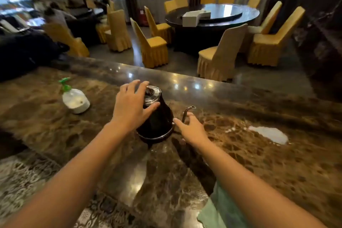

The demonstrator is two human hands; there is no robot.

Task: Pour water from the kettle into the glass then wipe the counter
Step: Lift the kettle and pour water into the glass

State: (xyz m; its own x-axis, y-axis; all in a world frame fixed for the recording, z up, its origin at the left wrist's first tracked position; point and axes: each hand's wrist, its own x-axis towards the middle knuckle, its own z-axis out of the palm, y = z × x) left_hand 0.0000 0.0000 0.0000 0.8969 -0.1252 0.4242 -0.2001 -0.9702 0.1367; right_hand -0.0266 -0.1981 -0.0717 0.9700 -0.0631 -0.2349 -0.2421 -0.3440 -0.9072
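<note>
A black gooseneck kettle point(157, 118) with a chrome lid stands upright on the brown marble counter point(259, 153). My left hand point(132, 106) rests on the kettle's top left side, fingers spread around the lid. My right hand point(190, 128) reaches in beside the kettle's base on the right, fingers apart, just below the thin curved spout point(188, 110). A green cloth point(216, 207) lies at the counter's near edge under my right forearm. No glass is in view.
A white pump bottle point(75, 98) with a green nozzle stands left of the kettle. A pale white patch point(268, 134) lies on the counter to the right. Beyond the counter's far edge are yellow-covered chairs point(153, 46), a round dark table point(212, 18) and people at the far left.
</note>
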